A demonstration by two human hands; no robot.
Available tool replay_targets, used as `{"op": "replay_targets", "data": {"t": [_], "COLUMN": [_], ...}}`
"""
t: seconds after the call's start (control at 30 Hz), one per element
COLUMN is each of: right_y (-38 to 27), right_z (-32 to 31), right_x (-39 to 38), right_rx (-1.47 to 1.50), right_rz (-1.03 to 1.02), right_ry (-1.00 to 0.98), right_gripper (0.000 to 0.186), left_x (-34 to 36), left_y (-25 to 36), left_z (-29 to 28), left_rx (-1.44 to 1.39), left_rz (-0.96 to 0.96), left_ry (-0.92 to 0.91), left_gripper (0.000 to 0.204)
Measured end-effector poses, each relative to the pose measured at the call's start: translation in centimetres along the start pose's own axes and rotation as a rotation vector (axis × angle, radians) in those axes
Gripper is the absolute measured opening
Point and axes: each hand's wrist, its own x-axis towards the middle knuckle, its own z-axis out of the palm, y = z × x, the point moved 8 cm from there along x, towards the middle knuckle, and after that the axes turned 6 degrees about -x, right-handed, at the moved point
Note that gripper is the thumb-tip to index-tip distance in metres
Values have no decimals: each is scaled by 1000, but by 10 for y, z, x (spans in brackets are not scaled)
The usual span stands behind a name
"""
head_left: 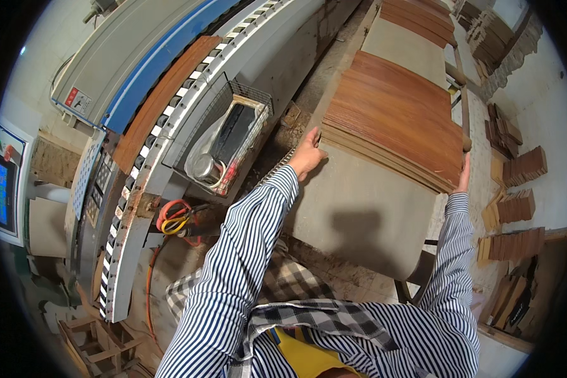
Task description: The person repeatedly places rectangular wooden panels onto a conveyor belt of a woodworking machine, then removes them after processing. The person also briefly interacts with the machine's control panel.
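A stack of reddish-brown wood-grain panels (394, 110) lies on a pale grey bed right of centre, its near edges layered. At the stack's near left corner is my left hand (308, 157), its index finger stretched along the side and its thumb apart; the other fingers are partly hidden. My right hand (465, 174) lies against the near right corner with fingers straight along the edge. The two hands frame the stack from opposite sides. Both forearms wear striped sleeves.
To the left runs a machine with a blue rail (164, 53) and a brown panel (164, 104) on its track. A wire basket (268, 104) hangs on its side. Orange and yellow cables (173, 220) dangle below. Further panel stacks (526, 167) stand along the right.
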Motion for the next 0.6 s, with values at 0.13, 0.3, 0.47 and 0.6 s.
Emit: {"op": "replay_targets", "data": {"t": [0.13, 0.3, 0.47, 0.6], "right_y": [-11, -5, -3, -3], "right_z": [-18, 18, 16, 18], "right_x": [43, 38, 31, 23], "right_rx": [-157, -139, -136, -146], "right_rz": [-182, -42, -145, -195], "right_ry": [-68, -230, -177, -182], "right_gripper": [70, 71, 69, 67], "left_x": [24, 25, 28, 5], "left_y": [-16, -32, -43, -57], "left_z": [6, -9, -16, -27], "left_rx": [97, 291, 372, 384], "left_rz": [33, 79, 172, 166], "left_ry": [-58, 64, 117, 79], "left_gripper": [87, 79, 71, 71]}}
